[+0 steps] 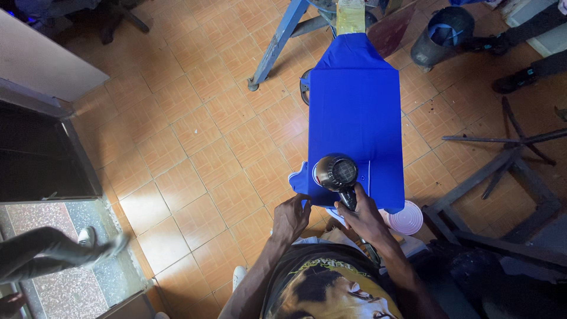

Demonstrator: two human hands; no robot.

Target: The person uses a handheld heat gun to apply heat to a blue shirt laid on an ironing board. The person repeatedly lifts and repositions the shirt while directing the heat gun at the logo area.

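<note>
Blue cloth (356, 112) lies flat on narrow board, smooth, no visible wrinkles. Right hand (364, 214) clenched around dryer (336, 173) handle, nozzle down over near hem. Left hand (290, 217) pinches cloth's near corner. Far portion: dryer not there.

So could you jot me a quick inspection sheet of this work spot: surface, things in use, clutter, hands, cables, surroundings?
Surface: narrow board covered by a blue cloth, smooth and flat.
Job's things: dark hair dryer, nozzle pointing down at the cloth's near end.
Clutter: white ribbed lid below the cloth's right edge; dark bucket on the floor.
Hands: right hand grips the dryer's handle; left hand pinches the cloth's near edge.
Cables: nothing seen.
Surroundings: orange tiled floor, blue metal stand leg, another person's leg at left.
</note>
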